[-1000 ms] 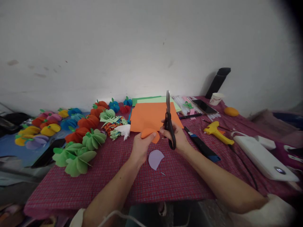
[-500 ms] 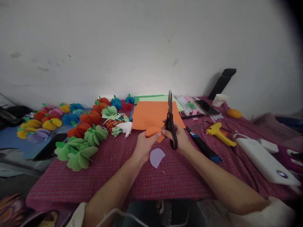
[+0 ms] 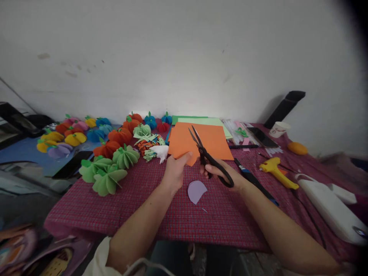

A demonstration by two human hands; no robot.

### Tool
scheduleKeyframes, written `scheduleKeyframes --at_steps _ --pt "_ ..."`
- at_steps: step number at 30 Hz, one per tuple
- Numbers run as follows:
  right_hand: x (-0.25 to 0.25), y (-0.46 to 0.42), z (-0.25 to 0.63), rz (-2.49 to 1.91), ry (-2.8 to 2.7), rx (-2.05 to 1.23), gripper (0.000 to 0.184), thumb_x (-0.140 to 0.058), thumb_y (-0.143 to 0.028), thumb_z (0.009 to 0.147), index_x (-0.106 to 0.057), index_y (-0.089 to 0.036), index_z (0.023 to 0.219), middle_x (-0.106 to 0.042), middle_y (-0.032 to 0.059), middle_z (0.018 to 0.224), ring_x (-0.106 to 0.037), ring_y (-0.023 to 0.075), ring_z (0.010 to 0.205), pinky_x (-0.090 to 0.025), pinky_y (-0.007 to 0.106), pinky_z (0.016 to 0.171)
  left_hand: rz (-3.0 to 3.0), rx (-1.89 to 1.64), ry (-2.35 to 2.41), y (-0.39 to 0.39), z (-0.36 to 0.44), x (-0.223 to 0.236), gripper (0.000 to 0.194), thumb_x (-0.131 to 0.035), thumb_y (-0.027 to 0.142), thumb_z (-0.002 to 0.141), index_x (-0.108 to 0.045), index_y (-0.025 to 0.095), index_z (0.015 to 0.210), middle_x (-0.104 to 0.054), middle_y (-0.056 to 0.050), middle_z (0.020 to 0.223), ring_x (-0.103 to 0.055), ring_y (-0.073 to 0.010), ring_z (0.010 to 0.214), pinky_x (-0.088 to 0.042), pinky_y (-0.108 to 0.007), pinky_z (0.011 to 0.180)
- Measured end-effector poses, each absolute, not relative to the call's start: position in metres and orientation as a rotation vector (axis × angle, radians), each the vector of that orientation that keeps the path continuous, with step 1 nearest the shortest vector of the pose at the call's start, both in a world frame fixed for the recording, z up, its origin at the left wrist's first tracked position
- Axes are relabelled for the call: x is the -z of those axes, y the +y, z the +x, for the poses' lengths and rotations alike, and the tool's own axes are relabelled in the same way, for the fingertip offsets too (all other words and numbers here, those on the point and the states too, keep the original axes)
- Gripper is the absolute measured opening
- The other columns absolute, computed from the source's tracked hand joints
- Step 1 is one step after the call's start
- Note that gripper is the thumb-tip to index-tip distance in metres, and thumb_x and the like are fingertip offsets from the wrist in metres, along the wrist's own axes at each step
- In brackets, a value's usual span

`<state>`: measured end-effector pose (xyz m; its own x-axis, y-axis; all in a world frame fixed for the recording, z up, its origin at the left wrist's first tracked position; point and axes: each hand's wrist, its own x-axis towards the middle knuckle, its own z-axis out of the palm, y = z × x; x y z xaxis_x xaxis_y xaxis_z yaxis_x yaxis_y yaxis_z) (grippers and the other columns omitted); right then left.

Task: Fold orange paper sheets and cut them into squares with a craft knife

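Between the thumb and fingers of my left hand (image 3: 174, 172) is a small orange paper piece (image 3: 190, 158); its outline blends with the orange sheets (image 3: 211, 140) behind it. My right hand (image 3: 220, 173) grips black-handled scissors (image 3: 203, 150), whose blades are slightly apart and point up and left, just above the orange paper. Below the hands, a light purple paper shape (image 3: 196, 191) with one rounded side lies on the checked tablecloth (image 3: 184, 226). A thin pale scrap (image 3: 204, 210) lies near it.
Several paper pumpkins (image 3: 119, 136) crowd the left side, beside paper scraps (image 3: 146, 147). To the right are a box cutter (image 3: 255, 182), a yellow glue gun (image 3: 277, 172), a white power bank (image 3: 330, 207), a phone (image 3: 263, 137) and a paper cup (image 3: 278, 129).
The scissors have swung from upright to tilted left, and their blades have parted. My right hand has left the orange paper it was touching. The view has shifted left.
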<state>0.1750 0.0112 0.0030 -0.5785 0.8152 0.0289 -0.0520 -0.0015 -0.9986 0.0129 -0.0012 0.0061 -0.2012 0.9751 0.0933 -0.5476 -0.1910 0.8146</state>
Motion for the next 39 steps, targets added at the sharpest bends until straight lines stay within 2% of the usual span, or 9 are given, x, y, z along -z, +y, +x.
scheduleKeyframes --at_steps 12,19,26,39 --pt "-0.004 0.007 0.171 -0.839 -1.856 -1.717 0.047 -0.061 -0.045 0.076 -0.053 -0.015 0.11 -0.058 0.0046 0.08 -0.052 0.0141 0.068 -0.041 0.027 0.06 0.631 -1.774 0.785 0.002 0.002 -0.015 0.029 -0.071 0.021 0.06 -0.066 0.016 0.088 -0.069 -0.005 0.095 -0.063 -0.0182 0.085 -0.047 -0.03 0.077" --pt "-0.008 0.004 0.168 -0.884 -1.847 -1.707 0.05 -0.062 -0.049 0.073 -0.053 -0.014 0.108 -0.058 0.0038 0.075 -0.049 0.0125 0.06 -0.039 0.026 0.054 0.659 -1.797 0.787 0.003 0.001 -0.012 0.032 -0.069 0.02 0.061 -0.066 0.018 0.093 -0.068 -0.005 0.099 -0.062 -0.0194 0.089 -0.047 -0.03 0.078" --pt "-0.008 0.005 0.168 -0.908 -1.877 -1.666 0.047 -0.061 -0.049 0.073 -0.055 -0.015 0.104 -0.057 0.0034 0.073 -0.048 0.012 0.058 -0.039 0.025 0.052 0.649 -1.808 0.755 0.002 0.002 -0.013 0.023 -0.068 0.018 0.062 -0.067 0.017 0.085 -0.069 -0.004 0.093 -0.063 -0.0183 0.086 -0.047 -0.031 0.079" --pt "-0.002 0.009 0.171 -0.976 -1.916 -1.597 0.04 -0.062 -0.047 0.074 -0.055 -0.015 0.097 -0.054 0.0001 0.068 -0.044 0.0093 0.053 -0.037 0.023 0.049 0.626 -1.794 0.8 0.005 0.002 -0.009 0.027 -0.069 0.018 0.06 -0.067 0.017 0.087 -0.068 -0.005 0.098 -0.063 -0.021 0.09 -0.048 -0.032 0.08"
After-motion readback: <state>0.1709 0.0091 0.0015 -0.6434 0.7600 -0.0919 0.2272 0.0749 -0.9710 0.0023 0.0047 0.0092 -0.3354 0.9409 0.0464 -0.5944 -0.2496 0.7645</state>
